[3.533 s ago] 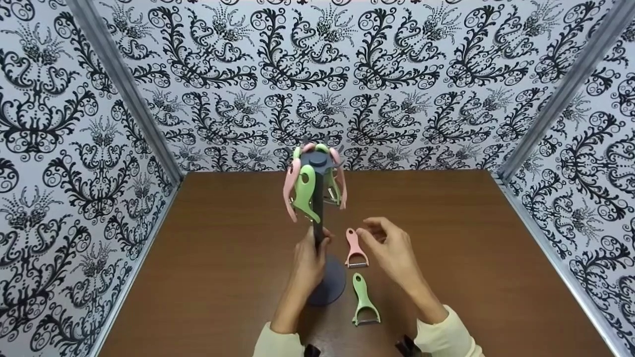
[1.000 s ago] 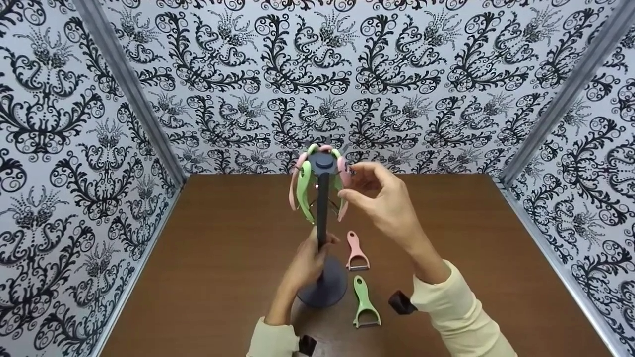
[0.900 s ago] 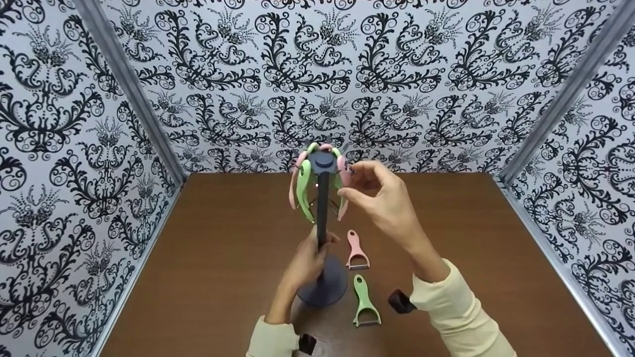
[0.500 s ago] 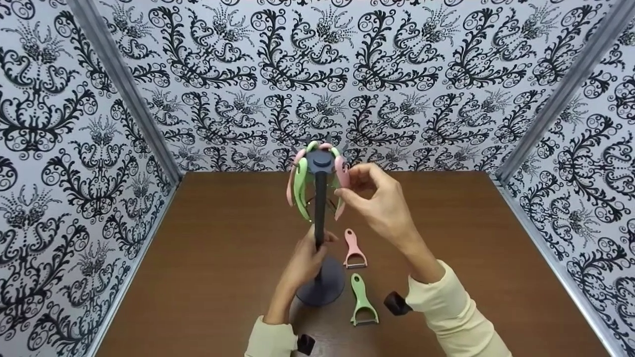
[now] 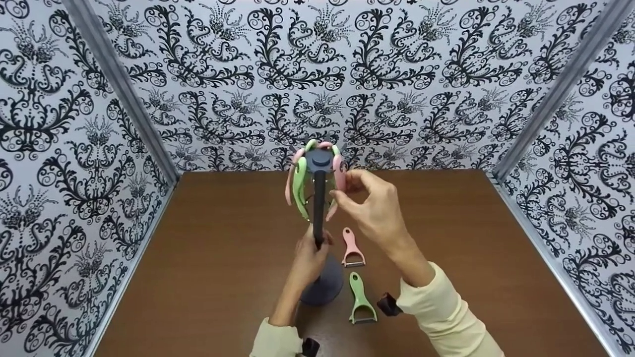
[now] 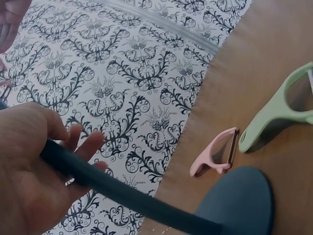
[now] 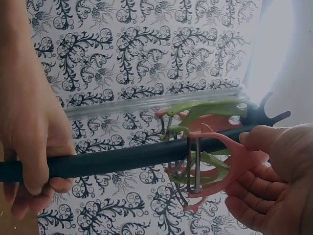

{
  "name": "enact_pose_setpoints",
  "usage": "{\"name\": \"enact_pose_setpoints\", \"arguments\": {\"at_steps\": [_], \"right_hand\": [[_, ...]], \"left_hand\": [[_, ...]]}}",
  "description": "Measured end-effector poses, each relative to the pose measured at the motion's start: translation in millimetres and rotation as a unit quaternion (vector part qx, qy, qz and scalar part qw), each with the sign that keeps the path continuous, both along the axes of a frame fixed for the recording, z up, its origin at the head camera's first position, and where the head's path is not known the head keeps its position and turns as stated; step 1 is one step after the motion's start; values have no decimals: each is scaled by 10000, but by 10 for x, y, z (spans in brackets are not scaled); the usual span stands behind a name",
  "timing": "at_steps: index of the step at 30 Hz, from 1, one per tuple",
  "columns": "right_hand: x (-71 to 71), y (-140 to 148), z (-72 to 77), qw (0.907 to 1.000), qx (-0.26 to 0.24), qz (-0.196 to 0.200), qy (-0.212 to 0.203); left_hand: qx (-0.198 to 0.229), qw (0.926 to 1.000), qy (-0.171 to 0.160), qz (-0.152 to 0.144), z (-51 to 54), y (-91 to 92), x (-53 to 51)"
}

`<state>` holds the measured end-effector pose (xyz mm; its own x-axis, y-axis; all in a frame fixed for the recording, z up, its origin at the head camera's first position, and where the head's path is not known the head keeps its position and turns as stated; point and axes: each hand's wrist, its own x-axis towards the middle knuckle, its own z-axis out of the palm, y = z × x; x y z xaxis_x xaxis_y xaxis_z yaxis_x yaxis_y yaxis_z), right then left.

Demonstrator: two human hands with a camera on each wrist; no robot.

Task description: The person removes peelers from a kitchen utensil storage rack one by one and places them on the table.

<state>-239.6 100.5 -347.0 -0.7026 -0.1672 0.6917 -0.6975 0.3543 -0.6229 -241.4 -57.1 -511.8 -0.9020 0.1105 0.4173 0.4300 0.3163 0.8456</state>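
A dark stand (image 5: 319, 208) with a round base (image 5: 325, 285) carries several pink and green peelers round its hooked top. My left hand (image 5: 308, 258) grips its post; in the right wrist view the left fingers (image 7: 36, 166) curl round the post (image 7: 117, 157). At the top's right side my right hand (image 5: 374, 208) pinches a hanging pink peeler (image 5: 339, 173) between thumb and fingers. The right wrist view shows this pink peeler (image 7: 239, 159) by the right hand (image 7: 279, 181), its blade end toward the post. Green peelers (image 7: 210, 108) hang close by.
On the brown table (image 5: 223, 258), right of the base, lie a pink peeler (image 5: 350, 248) and, nearer the front, a green peeler (image 5: 360, 300). Patterned walls (image 5: 317, 89) with metal edge strips (image 5: 119, 89) surround the table at the back and sides.
Since the earliest frame, my right hand has risen from beside the pink peeler on the table to the stand's top and taken hold of a hanging pink peeler. The stand's top has turned slightly.
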Motion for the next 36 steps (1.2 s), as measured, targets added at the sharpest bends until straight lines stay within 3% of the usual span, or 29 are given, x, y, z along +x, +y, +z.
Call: {"name": "enact_pose_setpoints", "arguments": {"at_steps": [8,14,25,33,36], "right_hand": [[28,-11,7,9995,155,-138,233],[39,17,39,9994,272,-170,89],[73,-3,40,9996,186,-198,-13],[100,3,22,9994,175,-280,-34],[121,18,45,9991,247,-326,-81]], "left_hand": [[372,9939,295,991,16,104,57],[3,9880,487,1468,77,125,97],[-372,9833,827,1575,70,100,83],[-480,9834,858,1524,43,87,79],[-460,9823,1066,1472,30,89,71]]}}
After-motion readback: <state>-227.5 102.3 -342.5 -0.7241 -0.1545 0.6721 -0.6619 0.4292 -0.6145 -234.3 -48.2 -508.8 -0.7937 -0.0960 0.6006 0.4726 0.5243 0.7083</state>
